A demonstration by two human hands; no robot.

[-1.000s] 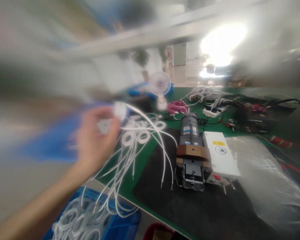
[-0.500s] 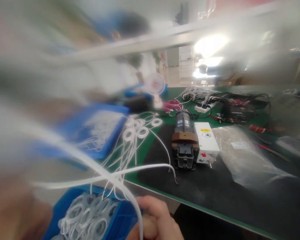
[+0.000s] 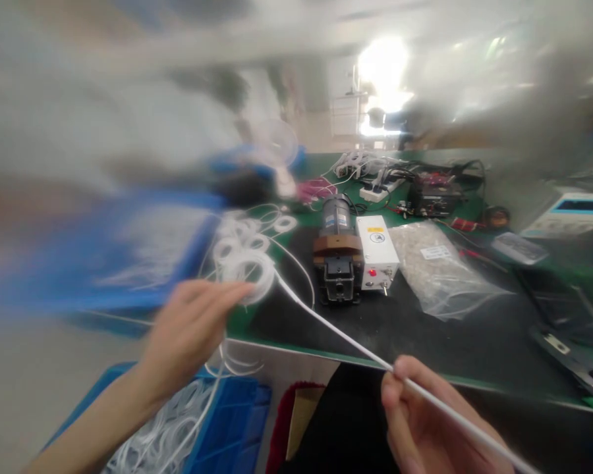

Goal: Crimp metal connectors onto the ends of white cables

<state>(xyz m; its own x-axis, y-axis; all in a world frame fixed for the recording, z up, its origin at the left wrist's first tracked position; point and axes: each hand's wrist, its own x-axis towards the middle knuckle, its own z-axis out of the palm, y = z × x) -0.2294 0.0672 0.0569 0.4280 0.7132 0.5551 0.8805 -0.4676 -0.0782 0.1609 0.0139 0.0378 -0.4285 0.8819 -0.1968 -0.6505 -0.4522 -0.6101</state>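
Observation:
My left hand (image 3: 192, 332) is closed on a coil of white cable (image 3: 250, 276) at the near edge of the green bench. From that coil a straight white cable end (image 3: 336, 332) runs down to my right hand (image 3: 420, 421), which pinches it between thumb and fingers near the bottom of the view. More white cable coils (image 3: 242, 234) lie on the bench behind my left hand. A small crimping machine with a white box and dark motor (image 3: 350, 253) stands on a black mat (image 3: 425, 329) just beyond the stretched cable.
A blue crate of white coils (image 3: 192, 428) sits below the bench edge at lower left. A blurred blue tray (image 3: 103, 250) lies left. A clear plastic bag (image 3: 439, 270), power strips and wiring (image 3: 375, 187), and a small fan (image 3: 279, 148) stand further back.
The view swung right and settled. My left hand came back onto a coil at the bench edge. My right hand rose into view, pulling one cable end straight toward me.

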